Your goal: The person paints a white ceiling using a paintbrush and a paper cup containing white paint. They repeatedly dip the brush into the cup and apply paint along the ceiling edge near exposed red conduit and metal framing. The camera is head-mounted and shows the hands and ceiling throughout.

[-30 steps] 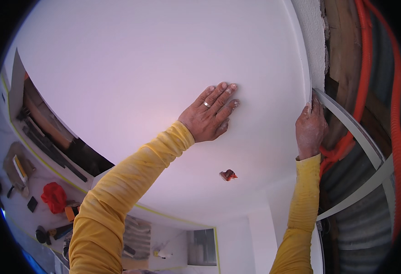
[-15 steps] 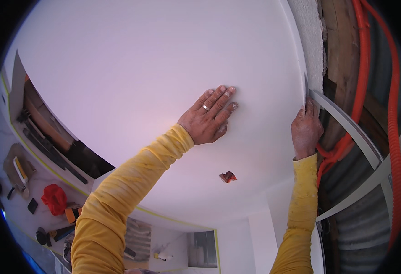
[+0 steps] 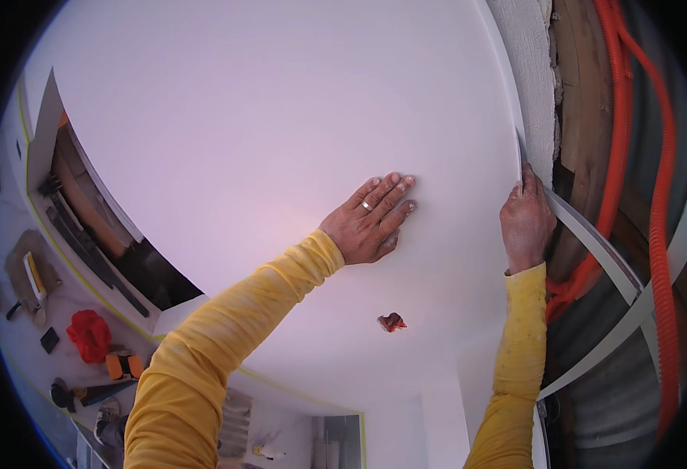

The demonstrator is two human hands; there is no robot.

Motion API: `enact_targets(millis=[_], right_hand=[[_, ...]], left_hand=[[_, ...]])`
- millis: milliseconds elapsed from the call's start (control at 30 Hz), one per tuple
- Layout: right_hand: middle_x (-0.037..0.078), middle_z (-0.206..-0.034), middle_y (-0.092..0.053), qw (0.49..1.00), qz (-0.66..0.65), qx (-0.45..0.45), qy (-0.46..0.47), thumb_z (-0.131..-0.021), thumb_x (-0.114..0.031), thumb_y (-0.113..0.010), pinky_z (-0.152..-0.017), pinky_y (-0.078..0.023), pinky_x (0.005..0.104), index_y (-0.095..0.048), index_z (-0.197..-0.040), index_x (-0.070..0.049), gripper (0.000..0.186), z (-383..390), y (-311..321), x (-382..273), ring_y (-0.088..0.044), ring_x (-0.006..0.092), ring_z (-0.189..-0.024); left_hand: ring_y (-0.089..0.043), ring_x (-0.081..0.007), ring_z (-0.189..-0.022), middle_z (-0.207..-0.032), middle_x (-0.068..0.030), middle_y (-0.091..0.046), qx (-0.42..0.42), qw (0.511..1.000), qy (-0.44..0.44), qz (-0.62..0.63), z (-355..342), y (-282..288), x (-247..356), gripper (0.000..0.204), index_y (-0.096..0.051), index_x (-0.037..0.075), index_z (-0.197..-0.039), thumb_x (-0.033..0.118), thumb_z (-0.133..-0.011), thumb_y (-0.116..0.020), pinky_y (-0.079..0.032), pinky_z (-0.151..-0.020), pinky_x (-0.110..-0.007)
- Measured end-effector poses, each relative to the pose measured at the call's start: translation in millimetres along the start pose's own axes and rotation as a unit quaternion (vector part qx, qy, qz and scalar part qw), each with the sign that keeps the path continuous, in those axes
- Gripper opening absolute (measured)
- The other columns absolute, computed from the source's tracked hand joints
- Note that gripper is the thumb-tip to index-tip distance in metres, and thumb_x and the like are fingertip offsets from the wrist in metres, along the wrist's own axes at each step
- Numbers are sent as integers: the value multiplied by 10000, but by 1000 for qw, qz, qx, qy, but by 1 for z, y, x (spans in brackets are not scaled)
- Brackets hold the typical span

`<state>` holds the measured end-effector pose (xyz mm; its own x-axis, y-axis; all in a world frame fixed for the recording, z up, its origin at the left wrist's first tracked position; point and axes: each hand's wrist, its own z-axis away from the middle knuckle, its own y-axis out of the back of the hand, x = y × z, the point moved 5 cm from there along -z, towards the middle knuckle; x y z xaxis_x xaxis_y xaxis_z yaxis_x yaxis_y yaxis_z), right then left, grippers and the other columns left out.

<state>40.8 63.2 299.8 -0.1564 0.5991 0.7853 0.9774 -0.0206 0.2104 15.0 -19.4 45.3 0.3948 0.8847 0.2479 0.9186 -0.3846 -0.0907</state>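
Observation:
My left hand (image 3: 371,221), with a ring on one finger, lies flat on a broad white board (image 3: 265,117), its fingers stretched out and dusted white. At the board's right edge, my right hand (image 3: 526,223) is closed, fingers pressed together. A thin grey sliver (image 3: 522,148) shows just above those fingertips, along the white lip of the edge; what the fingers pinch is mostly hidden. From behind the right hand a pale metal strip (image 3: 601,241) runs down to the right. Below my left hand, a ragged hole (image 3: 392,322) in the board shows something orange inside.
Orange corrugated conduits (image 3: 662,258) hang at the right beside timber (image 3: 582,94) and corrugated sheeting (image 3: 617,414). A dark rectangular opening (image 3: 159,270) cuts the board at the left. Far lower left lie a red cloth (image 3: 89,336), a trowel (image 3: 34,277) and other tools.
The whole view has shifted, with the hole and left hand lower in the picture. My left hand stays flat on the board. Relative to the hole, my right hand sits slightly farther up the edge.

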Motion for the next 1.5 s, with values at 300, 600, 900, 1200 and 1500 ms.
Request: enact_targets(millis=[300, 600, 900, 1200, 1500], right_hand=[[163, -1216, -672, 999, -14, 19, -21, -976, -104, -543, -895, -565, 438, -570, -1344, -38, 374, -30, 20, -27, -675, 346, -1080], [155, -1231, -672, 999, -3, 26, -23, -978, -117, -530, -917, -548, 459, -570, -1348, -44, 380, -67, 34, -60, -679, 343, -1072], [178, -1196, -680, 1000, 11, -3, 10, -978, -120, -525, -898, -546, 470, -578, -1340, -48, 373, -90, 31, -73, -679, 362, -1052], [198, -1191, -674, 999, 31, -17, -41, -991, -136, -527, -868, -564, 456, -572, -1312, -12, 347, -29, 26, -21, -699, 363, -1006], [213, -1056, -714, 999, -13, 38, 23, -989, -130, -538, -831, -571, 462, -602, -1245, 1, 295, -97, 54, -66, -713, 374, -951]], left_hand=[[-355, -323, -1471, -1567, -178, -396, 32, 999, -3, -20, 0, 4, 1, 454, -604, 95, -1293, 314, -896, -612, -298, -1202, -472], [-392, -307, -1449, -1551, -164, -427, 36, 999, 0, -3, -2, 6, -1, 427, -618, 103, -1267, 299, -887, -627, -315, -1198, -453], [-407, -301, -1441, -1541, -157, -443, 50, 999, 0, -4, -2, 7, -2, 421, -627, 101, -1257, 292, -881, -632, -333, -1190, -446], [-348, -311, -1474, -1585, -177, -366, 21, 1000, -9, 4, 2, 3, -4, 475, -584, 63, -1323, 314, -920, -588, -264, -1221, -445], [-368, -306, -1458, -1574, -166, -380, -1, 998, 9, 57, -6, 21, -5, 500, -577, 102, -1324, 323, -880, -641, -299, -1208, -451]])
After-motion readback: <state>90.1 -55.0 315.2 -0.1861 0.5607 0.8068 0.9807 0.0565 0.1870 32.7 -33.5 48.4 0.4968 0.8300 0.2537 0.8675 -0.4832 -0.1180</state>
